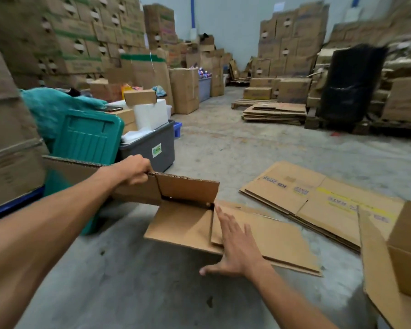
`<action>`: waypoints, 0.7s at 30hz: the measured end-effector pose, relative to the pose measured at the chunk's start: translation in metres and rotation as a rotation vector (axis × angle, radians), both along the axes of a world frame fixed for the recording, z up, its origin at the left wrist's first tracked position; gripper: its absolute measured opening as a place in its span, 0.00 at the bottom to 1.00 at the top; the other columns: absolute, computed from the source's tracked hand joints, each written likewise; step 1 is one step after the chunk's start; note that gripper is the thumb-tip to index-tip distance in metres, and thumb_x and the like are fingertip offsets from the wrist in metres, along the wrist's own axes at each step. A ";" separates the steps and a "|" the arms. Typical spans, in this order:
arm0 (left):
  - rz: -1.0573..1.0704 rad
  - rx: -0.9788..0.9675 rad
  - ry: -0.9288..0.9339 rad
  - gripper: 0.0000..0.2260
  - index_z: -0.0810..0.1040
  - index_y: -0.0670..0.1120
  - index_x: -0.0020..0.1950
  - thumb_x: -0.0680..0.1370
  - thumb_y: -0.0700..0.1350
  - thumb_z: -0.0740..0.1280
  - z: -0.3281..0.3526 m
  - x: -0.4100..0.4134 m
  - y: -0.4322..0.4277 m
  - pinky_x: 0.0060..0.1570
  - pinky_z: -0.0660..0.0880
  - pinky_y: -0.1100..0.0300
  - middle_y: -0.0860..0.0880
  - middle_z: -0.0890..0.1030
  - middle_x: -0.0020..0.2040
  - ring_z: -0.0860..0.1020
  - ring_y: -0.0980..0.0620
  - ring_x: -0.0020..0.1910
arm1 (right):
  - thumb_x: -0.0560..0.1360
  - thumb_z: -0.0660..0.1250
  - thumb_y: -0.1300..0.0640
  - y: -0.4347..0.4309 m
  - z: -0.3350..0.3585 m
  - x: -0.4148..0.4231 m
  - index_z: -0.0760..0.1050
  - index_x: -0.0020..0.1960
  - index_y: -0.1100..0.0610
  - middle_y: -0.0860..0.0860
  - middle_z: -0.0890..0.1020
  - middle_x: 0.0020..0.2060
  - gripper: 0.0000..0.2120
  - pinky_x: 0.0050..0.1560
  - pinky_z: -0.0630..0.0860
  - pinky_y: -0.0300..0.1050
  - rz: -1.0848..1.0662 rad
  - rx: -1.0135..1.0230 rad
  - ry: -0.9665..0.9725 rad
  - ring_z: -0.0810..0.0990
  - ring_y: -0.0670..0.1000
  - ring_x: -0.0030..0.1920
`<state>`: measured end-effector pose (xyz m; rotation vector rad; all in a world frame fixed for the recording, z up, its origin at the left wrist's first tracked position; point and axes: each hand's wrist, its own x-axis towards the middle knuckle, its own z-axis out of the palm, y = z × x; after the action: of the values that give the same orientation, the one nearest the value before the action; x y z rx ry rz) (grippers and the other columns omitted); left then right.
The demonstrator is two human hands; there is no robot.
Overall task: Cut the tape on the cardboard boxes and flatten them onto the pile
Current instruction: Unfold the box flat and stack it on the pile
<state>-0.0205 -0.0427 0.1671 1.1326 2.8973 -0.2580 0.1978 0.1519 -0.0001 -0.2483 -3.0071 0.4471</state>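
A brown cardboard box is partly collapsed in front of me, its flaps spread above the concrete floor. My left hand grips the box's upper edge, fingers curled over the corrugated rim. My right hand lies flat with straight fingers on a flattened panel of the box, pressing it down. A pile of flattened printed boxes lies on the floor just right of it. Another open box stands at the right edge. No cutting tool is visible.
A green plastic crate and a grey tub with white items stand to the left. Stacked boxes line both sides. A second flat cardboard pile sits on a pallet further back, beside a black wrapped bundle.
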 end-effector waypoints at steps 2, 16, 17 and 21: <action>-0.008 0.009 0.009 0.11 0.82 0.40 0.47 0.72 0.34 0.62 0.011 0.002 0.007 0.42 0.70 0.57 0.38 0.82 0.45 0.80 0.39 0.48 | 0.72 0.74 0.52 0.006 -0.003 -0.002 0.21 0.74 0.41 0.52 0.46 0.81 0.61 0.78 0.50 0.65 -0.073 0.122 -0.032 0.45 0.59 0.81; -0.139 0.034 0.084 0.21 0.73 0.37 0.69 0.76 0.33 0.66 0.150 0.008 0.062 0.61 0.69 0.53 0.38 0.78 0.62 0.76 0.41 0.62 | 0.78 0.61 0.65 0.114 0.208 -0.028 0.77 0.66 0.52 0.58 0.83 0.52 0.19 0.53 0.80 0.56 -0.199 0.574 0.285 0.83 0.61 0.54; -0.160 0.051 0.105 0.23 0.71 0.37 0.71 0.75 0.33 0.67 0.163 0.009 0.070 0.61 0.68 0.53 0.38 0.77 0.64 0.75 0.40 0.63 | 0.79 0.61 0.64 0.123 0.225 -0.025 0.78 0.65 0.52 0.58 0.84 0.51 0.18 0.52 0.80 0.56 -0.219 0.602 0.325 0.83 0.61 0.53; -0.295 0.242 0.188 0.22 0.75 0.40 0.69 0.75 0.32 0.68 0.202 0.018 0.130 0.57 0.73 0.51 0.37 0.81 0.58 0.79 0.39 0.56 | 0.80 0.63 0.63 0.178 0.284 0.010 0.79 0.64 0.52 0.56 0.85 0.51 0.16 0.49 0.80 0.54 -0.318 0.752 0.441 0.84 0.59 0.52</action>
<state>-0.0029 0.0875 0.3693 1.6642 2.9736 -0.0166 0.2079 0.3298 0.2835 -0.4672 -2.4170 -0.5728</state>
